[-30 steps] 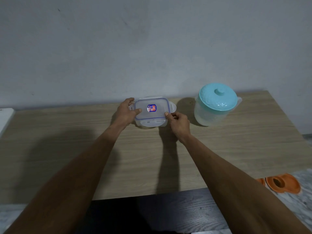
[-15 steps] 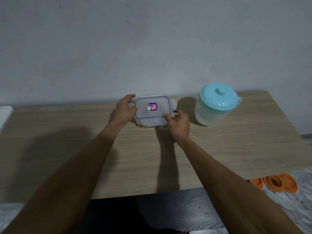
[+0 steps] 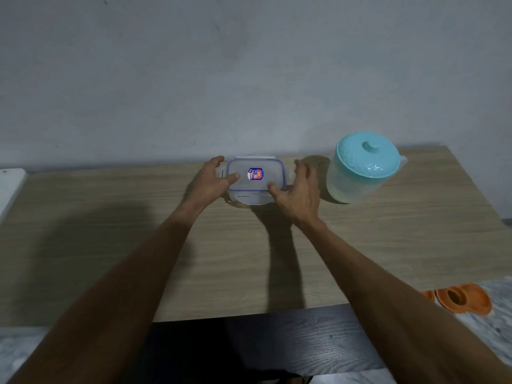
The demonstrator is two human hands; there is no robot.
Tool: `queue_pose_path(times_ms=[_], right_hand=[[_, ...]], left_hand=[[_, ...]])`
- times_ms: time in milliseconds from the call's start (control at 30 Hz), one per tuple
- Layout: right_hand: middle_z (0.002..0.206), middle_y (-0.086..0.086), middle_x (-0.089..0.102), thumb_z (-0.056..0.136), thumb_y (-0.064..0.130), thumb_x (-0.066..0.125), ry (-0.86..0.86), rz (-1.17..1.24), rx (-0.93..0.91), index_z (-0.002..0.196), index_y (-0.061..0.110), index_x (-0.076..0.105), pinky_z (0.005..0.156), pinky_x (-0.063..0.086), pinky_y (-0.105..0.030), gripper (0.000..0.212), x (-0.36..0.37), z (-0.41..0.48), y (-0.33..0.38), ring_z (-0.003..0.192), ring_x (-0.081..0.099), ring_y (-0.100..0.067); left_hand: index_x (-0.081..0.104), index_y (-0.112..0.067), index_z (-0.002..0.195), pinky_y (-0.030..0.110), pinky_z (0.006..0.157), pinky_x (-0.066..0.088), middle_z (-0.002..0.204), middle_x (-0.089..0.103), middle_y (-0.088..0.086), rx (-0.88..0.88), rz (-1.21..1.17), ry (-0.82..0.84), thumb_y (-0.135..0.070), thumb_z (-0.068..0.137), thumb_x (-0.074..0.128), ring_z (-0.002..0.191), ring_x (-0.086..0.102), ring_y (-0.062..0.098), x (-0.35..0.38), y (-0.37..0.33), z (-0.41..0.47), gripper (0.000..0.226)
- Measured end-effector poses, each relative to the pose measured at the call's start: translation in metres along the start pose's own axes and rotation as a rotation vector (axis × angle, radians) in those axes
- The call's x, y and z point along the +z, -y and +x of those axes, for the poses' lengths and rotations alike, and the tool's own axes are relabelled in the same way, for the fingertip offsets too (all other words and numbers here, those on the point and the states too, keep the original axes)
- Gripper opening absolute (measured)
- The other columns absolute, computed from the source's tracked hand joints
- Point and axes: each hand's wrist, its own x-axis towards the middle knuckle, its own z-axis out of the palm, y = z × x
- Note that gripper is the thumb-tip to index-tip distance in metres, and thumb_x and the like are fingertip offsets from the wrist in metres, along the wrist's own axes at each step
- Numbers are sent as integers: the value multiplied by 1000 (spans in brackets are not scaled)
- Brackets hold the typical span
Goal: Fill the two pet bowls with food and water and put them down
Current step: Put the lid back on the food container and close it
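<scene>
wooden table (image 3: pixel 110 245) against the wall. lidded water pitcher (image 3: pixel 357 176) at back right, probably heavy if full. orange pet bowls (image 3: pixel 460 299) on the floor, lower right, not filled yet. clear food container (image 3: pixel 243 188) sits at the table's back centre, lid on. looks light, rigid, slick plastic; take it by the short ends, pop the side flaps. left hand (image 3: pixel 210 184) clamps the left end, thumb on lid. right hand (image 3: pixel 299 192) splayed wide, only the thumb touching the lid corner.
</scene>
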Motion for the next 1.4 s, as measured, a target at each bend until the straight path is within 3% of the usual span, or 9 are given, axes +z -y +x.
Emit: queue_pose_path(times_ms=[133,200,300,433,900,1033,1167,1267,1400], right_hand=[[165,-9,8,68,66,75,408,-401,-352,157,20,8,120,19,-54,120,-4,34,20,153,7,-29],[166,-9,-1,63,67,78,536,-535,-426,157,19,-2,121,12,-56,132,-1,45,30,153,-3,-31],[163,-12,9,58,65,82,597,-639,-454,157,17,0,117,22,-57,137,6,52,35,151,7,-36],[157,-10,23,55,66,82,544,-681,-481,156,14,6,107,36,-54,136,13,53,31,142,25,-35],[147,-9,32,55,59,86,632,-728,-519,155,19,5,108,34,-53,135,21,73,39,136,32,-34],[162,-10,11,64,66,78,610,-417,-265,157,17,1,120,18,-54,130,11,58,26,151,8,-30],[134,-20,52,90,52,60,163,-1,41,128,3,49,96,42,-40,63,19,25,1,128,48,-37],[122,-23,62,94,54,53,138,138,272,115,2,56,85,45,-41,57,30,11,2,115,57,-40],[126,-26,60,96,53,50,160,138,363,117,0,55,91,44,-42,57,29,13,10,119,55,-42]], left_hand=[[57,-22,131,47,96,54,127,65,0,55,-31,110,-50,61,85,111,64,20,0,-1,-5,80],[57,-24,129,50,94,55,125,66,-2,62,-68,151,-60,53,87,111,65,21,2,9,0,89],[53,-22,135,50,97,54,131,64,-2,72,-81,172,-67,45,85,116,63,21,5,16,7,106],[53,-20,136,49,95,54,129,64,3,75,-60,185,-50,56,81,114,64,24,3,2,-1,89],[48,-34,136,49,90,56,128,64,-2,84,70,166,-67,54,68,112,63,25,4,1,-5,90],[49,-39,133,48,92,55,128,65,-3,88,91,160,-67,57,68,113,64,24,3,1,-5,83],[50,-49,125,50,86,58,122,68,-6,80,53,154,-64,58,73,110,66,24,9,21,9,73],[49,-50,127,51,82,59,122,68,-7,82,44,146,-64,57,73,108,67,24,12,21,9,75],[47,-47,129,50,83,58,124,67,-6,73,62,151,-66,56,68,106,67,23,11,10,0,79]])
